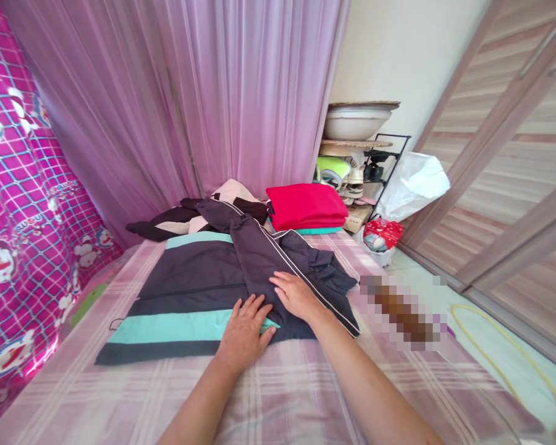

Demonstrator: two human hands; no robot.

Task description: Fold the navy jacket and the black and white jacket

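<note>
Soft, light dark jacket on bed is pressed flat by left hand and right hand, fingers spread, nothing pinched; best gripped at hem or sleeve edge.

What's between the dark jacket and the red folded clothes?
Nothing: in the head view the dark jacket's sleeve reaches right up beside the red folded clothes.
</note>
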